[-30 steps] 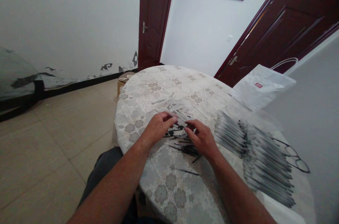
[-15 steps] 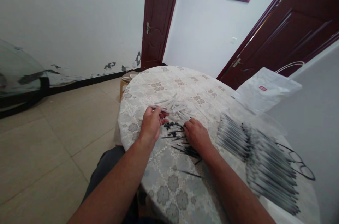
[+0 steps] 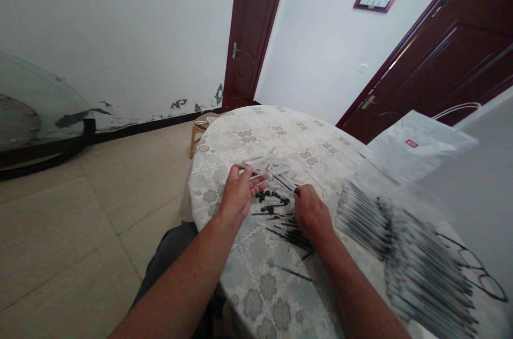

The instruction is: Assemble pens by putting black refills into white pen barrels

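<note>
My left hand [image 3: 237, 192] is closed on a slim white pen barrel [image 3: 258, 172] at the near edge of a loose pile of white barrels [image 3: 276, 163]. My right hand [image 3: 315, 213] is closed around one end of a thin black pen refill [image 3: 282, 182], whose other end points left toward that barrel. Between the hands lie small black pen caps or plugs [image 3: 270, 197]. More thin black refills [image 3: 290, 235] are spread below and partly under my right hand. The fingertips of my right hand are mostly hidden.
A floral-covered round table [image 3: 256, 131] carries everything. Rows of what look like assembled pens [image 3: 433, 269] lie at right, beside eyeglasses [image 3: 476, 267]. A white bag [image 3: 420, 141] stands at the far right edge. One stray refill [image 3: 294, 274] lies near me.
My hands have moved apart. My left hand has shifted toward the white pile with a barrel in it. My right hand has closed, and a black refill now shows in it. The view has turned slightly.
</note>
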`<action>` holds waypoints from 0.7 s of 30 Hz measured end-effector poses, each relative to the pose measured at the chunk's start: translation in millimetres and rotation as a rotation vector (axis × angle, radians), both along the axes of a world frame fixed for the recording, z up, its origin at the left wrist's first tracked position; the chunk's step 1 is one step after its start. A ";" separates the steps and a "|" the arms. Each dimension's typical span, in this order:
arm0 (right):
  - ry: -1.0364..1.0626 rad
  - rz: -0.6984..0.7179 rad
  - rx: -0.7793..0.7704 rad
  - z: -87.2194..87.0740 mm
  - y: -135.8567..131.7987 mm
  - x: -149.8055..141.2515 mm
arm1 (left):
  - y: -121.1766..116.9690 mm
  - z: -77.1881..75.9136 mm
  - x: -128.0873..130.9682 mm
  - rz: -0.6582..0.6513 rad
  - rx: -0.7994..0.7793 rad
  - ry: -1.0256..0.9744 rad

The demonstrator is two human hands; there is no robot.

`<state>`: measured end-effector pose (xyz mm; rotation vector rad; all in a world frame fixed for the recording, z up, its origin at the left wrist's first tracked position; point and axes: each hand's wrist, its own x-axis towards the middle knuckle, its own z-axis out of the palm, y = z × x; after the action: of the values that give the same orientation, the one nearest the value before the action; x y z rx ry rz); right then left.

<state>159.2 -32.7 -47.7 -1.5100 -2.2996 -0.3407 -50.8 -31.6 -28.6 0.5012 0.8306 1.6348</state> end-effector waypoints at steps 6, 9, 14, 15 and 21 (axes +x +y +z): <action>-0.024 0.039 0.042 -3.6 1.0 2.9 | -1.1 1.9 1.0 0.012 0.022 0.003; -0.041 0.026 0.039 -4.6 0.8 2.0 | -1.5 2.2 1.5 0.008 0.019 0.047; 0.097 0.070 -0.008 2.9 -3.2 -4.3 | -3.6 2.8 3.6 -0.048 0.019 0.103; 0.175 0.107 -0.026 5.6 -4.9 -6.5 | -4.4 3.0 3.9 -0.070 0.014 0.106; 0.921 0.221 -0.346 16.0 -17.0 -20.7 | -12.1 4.7 2.1 -0.441 0.042 0.028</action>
<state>138.4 -49.7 -31.7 -1.1560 -1.7583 0.7071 -48.7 -43.7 -23.9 0.6851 0.6506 1.2421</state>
